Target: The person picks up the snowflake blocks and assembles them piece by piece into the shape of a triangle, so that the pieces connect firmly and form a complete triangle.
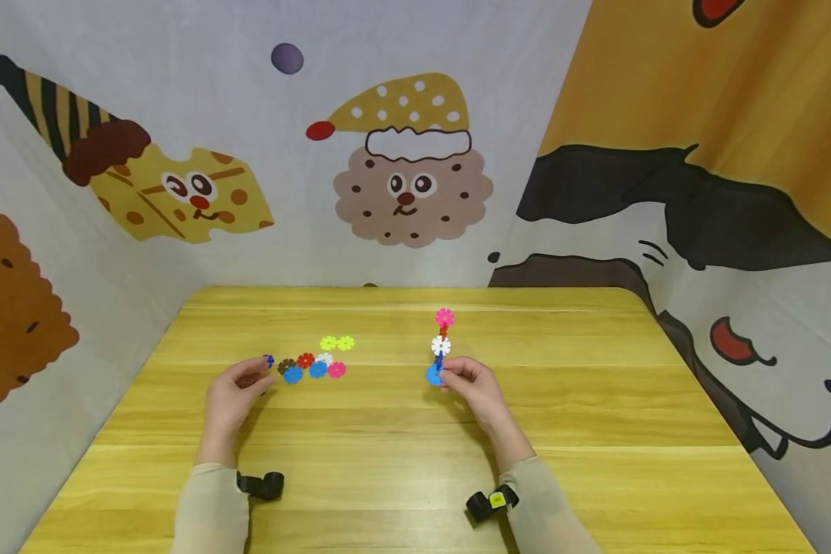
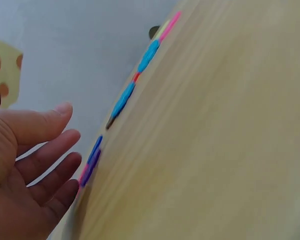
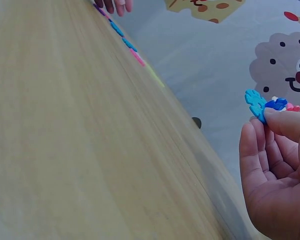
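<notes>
In the head view my right hand (image 1: 481, 391) pinches the light blue disc (image 1: 433, 375) at the near end of a chain of notched, snowflake-like plastic discs. Beyond it the chain runs through dark blue, a white disc (image 1: 441, 346) and red to a pink disc (image 1: 445, 317). The right wrist view has this light blue disc (image 3: 255, 104) between thumb and fingers, held above the table. My left hand (image 1: 230, 398) is over the left side, fingers loosely bent and holding nothing. Near its fingertips lie a dark blue disc (image 2: 94, 149) and a purple disc (image 2: 91, 168), partly hidden in the head view.
Right of the left hand lie loose discs: a brown disc (image 1: 285, 365), a red disc (image 1: 306, 360), a pink disc (image 1: 336, 370) and several others. Two yellow-green discs (image 1: 337, 343) lie farther back. The wooden table (image 1: 388, 477) meets a cartoon-printed curtain (image 1: 305, 254).
</notes>
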`<act>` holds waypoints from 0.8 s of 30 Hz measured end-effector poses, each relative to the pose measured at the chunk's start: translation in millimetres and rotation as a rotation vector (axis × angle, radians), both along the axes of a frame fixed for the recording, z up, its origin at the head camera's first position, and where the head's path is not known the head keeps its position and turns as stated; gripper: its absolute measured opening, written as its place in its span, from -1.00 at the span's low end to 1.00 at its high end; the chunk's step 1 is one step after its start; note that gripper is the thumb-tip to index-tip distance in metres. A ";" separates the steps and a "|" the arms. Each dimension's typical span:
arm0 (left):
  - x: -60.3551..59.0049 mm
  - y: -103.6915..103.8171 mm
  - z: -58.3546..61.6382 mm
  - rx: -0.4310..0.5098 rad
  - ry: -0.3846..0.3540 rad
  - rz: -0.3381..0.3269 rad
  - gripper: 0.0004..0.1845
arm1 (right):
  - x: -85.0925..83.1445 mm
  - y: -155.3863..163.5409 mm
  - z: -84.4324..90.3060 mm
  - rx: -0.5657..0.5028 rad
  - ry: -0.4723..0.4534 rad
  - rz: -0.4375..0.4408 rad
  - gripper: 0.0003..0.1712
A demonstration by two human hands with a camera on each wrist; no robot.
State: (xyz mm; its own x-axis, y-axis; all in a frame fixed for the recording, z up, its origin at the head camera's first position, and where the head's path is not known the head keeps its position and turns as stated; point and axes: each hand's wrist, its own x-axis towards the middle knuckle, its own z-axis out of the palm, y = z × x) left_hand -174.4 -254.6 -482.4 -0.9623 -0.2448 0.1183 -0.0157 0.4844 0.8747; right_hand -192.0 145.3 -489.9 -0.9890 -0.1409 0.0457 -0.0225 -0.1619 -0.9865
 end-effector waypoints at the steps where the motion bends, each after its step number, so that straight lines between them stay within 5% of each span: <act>1: 1.1 -3.1 -0.7 0.002 -0.003 0.013 -0.58 | 0.1 0.0 0.2 -0.001 -0.001 0.002 -0.70; 13: 1.8 -24.3 -2.6 -0.050 -0.062 0.118 -0.54 | -0.2 0.8 -0.4 -0.009 -0.002 0.010 -0.69; 24: -9.4 -36.6 -5.3 -0.118 -0.109 0.034 -0.50 | 0.5 0.0 -0.6 0.007 -0.001 0.001 -0.76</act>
